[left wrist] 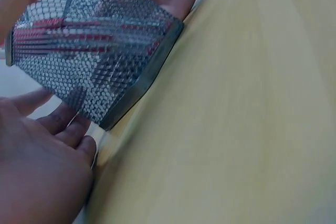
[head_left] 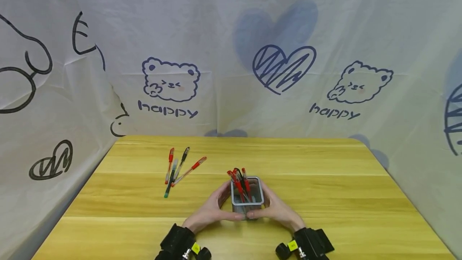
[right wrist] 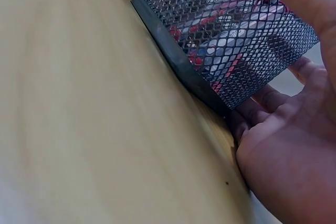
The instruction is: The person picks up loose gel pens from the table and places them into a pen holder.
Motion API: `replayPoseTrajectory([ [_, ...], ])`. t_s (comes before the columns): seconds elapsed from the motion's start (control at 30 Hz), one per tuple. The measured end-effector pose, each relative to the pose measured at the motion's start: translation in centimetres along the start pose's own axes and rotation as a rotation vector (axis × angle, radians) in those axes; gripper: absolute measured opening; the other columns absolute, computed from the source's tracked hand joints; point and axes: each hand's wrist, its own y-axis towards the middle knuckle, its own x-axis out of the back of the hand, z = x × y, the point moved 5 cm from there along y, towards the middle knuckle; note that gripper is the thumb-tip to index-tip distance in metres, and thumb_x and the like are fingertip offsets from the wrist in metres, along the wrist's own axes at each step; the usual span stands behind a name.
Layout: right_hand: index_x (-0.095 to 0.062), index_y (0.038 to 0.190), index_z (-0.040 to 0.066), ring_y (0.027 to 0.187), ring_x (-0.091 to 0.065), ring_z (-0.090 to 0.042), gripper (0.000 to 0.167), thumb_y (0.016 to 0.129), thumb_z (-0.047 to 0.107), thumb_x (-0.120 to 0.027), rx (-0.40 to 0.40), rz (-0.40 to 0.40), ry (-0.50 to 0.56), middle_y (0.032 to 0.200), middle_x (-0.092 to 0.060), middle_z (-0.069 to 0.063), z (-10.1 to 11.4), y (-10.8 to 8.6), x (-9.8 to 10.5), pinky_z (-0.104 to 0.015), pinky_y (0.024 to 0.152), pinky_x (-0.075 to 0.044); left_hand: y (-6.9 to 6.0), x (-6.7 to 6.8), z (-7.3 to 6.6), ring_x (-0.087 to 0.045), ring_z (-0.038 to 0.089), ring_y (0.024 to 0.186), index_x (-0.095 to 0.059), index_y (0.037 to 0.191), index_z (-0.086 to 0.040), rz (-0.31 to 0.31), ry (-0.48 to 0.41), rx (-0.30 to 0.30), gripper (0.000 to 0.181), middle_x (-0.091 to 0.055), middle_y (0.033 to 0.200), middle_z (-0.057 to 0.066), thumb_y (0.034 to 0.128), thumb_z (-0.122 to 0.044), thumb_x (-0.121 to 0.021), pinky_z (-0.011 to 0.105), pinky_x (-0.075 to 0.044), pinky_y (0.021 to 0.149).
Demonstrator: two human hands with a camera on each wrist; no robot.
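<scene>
A square black wire-mesh pen holder [head_left: 236, 208] with a pale rim stands upright at the near middle of the table. My left hand [head_left: 211, 208] grips its left side and my right hand [head_left: 279, 208] its right, both thumbs across the near face. Inside lean several red and black pens [head_left: 247, 189], their tops above the rim. Through the mesh in the left wrist view, red pen parts [left wrist: 63, 35] show. In the right wrist view, the holder's dark base edge [right wrist: 178, 61] is close to the wood, with fingers behind the mesh; whether it touches is unclear.
On the wooden table [head_left: 325, 179], left of the holder, lie several loose pens: two red-capped, a black-capped pen [head_left: 185, 154] and a dark pen with a green end [head_left: 169, 187]. A printed cloth [head_left: 223, 91] hangs behind the table's far edge and along its sides.
</scene>
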Motion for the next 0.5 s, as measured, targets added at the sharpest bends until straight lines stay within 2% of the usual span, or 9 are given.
replayPoseTrajectory([
  [0.13,-0.028,0.157,0.025,0.144,-0.040,-0.013,0.091,0.084,0.010,-0.080,-0.012,-0.012,0.011,0.159,-0.040,-0.007,-0.1,-0.1,-0.1,-0.064,0.124,-0.017,-0.2,0.8,-0.2,-0.013,0.041,0.156,-0.009,0.162,-0.005,0.031,-0.029,-0.031,0.109,-0.015,0.168,0.021,0.0859,-0.034,-0.080,0.056,-0.010,0.129],
  [0.3,-0.028,0.158,0.024,0.145,-0.039,-0.018,0.091,0.084,0.009,-0.080,-0.001,-0.019,0.004,0.158,-0.041,-0.009,-0.1,0.0,-0.1,-0.066,0.123,-0.016,-0.3,2.9,-1.1,-0.014,0.045,0.154,-0.008,0.160,0.002,0.011,-0.007,-0.113,0.107,-0.021,0.164,0.029,0.0895,-0.047,-0.072,0.054,-0.012,0.128],
  [0.4,-0.027,0.158,0.024,0.147,-0.036,-0.022,0.092,0.084,0.009,-0.080,0.000,-0.024,-0.010,0.159,-0.039,-0.009,-0.2,0.0,-0.1,-0.065,0.124,-0.016,-0.3,4.6,-1.8,-0.018,0.045,0.153,-0.009,0.161,0.000,-0.036,0.056,-0.126,0.093,-0.025,0.163,0.028,0.0976,-0.042,-0.063,0.052,-0.023,0.127],
  [0.5,-0.026,0.159,0.025,0.149,-0.033,-0.025,0.094,0.084,0.010,-0.080,0.001,-0.023,-0.022,0.161,-0.037,-0.009,-0.1,0.0,0.1,-0.065,0.124,-0.015,-0.2,6.5,-2.5,-0.028,0.045,0.150,-0.014,0.160,-0.001,-0.129,0.155,-0.105,0.076,-0.032,0.160,0.028,0.1044,-0.033,-0.054,0.051,-0.034,0.122],
])
